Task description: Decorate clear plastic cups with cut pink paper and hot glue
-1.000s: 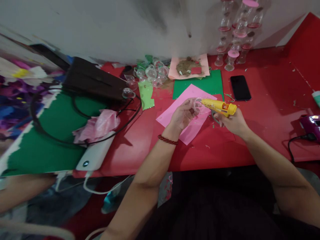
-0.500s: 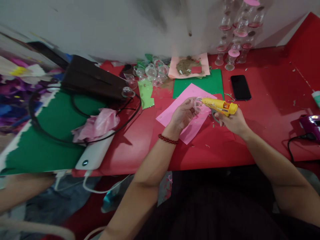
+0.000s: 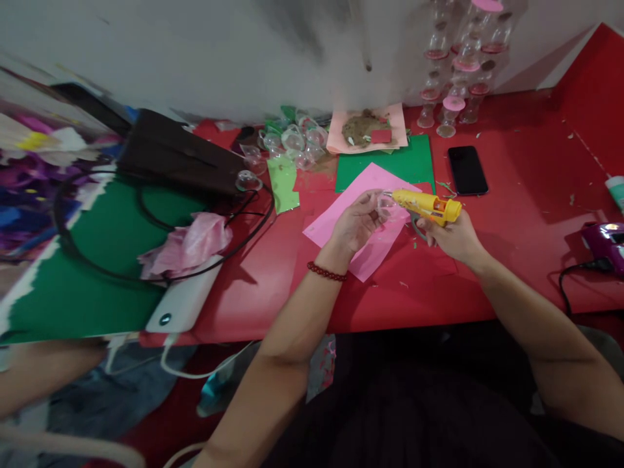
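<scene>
My left hand (image 3: 355, 224) is closed around a small clear plastic cup (image 3: 385, 205), held just above a pink paper sheet (image 3: 341, 224) on the red table (image 3: 273, 286). A red bead bracelet circles that wrist. My right hand (image 3: 451, 237) grips a yellow glue gun (image 3: 426, 205) by its handle. The gun's nozzle points left and touches the clear cup.
A green sheet (image 3: 390, 166) and a black phone (image 3: 467, 170) lie behind my hands. Several clear cups (image 3: 292, 140) and a pink paper with brown material (image 3: 368, 127) sit near the wall. Stacked clear cups (image 3: 453, 78) stand at back right. A brown bag (image 3: 180, 156), black cable and pink tissue (image 3: 188, 240) lie left.
</scene>
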`<state>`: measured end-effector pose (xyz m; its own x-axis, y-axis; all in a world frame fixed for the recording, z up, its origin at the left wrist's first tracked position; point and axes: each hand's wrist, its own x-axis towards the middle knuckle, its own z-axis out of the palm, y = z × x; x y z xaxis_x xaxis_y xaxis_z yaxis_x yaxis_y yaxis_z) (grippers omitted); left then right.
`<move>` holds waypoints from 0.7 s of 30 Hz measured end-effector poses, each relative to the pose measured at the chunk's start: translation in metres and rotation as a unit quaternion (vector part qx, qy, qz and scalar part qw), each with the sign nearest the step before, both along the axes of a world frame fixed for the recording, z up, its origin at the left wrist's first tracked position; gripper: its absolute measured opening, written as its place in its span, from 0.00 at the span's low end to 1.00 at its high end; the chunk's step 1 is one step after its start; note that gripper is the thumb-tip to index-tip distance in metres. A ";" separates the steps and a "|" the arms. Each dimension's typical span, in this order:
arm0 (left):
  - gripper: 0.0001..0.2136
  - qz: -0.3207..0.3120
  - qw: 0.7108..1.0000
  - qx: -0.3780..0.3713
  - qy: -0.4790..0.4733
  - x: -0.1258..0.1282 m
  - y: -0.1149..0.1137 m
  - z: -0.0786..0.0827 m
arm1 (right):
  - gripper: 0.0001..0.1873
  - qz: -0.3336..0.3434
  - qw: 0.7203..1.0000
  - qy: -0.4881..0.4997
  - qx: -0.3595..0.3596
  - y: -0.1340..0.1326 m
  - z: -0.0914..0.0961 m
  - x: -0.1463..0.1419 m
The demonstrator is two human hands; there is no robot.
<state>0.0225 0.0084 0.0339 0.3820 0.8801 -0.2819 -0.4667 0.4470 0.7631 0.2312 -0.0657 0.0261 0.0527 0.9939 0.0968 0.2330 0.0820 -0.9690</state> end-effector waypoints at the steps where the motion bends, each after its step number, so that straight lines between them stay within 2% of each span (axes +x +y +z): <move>1: 0.07 0.001 1.000 0.000 0.001 0.000 0.000 0.000 | 0.25 -0.003 1.000 0.001 0.001 0.000 0.000 0.000; 11: 0.08 0.005 1.000 -0.005 -0.006 0.000 -0.002 0.002 | 0.23 -0.001 1.000 0.005 -0.007 0.000 0.004 -0.001; 17: 0.09 0.022 1.000 -0.009 0.002 0.000 0.003 -0.001 | 0.20 0.090 0.996 0.022 -0.016 -0.004 0.007 -0.002; 21: 0.06 0.038 0.999 -0.004 0.016 -0.003 0.011 -0.006 | 0.21 0.071 0.997 0.000 -0.014 0.000 0.004 0.004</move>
<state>0.0196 0.0191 0.0283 0.3054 0.9036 -0.3005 -0.4746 0.4180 0.7746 0.2349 -0.0656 0.0303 -0.0886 0.9937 0.0692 0.2209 0.0873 -0.9714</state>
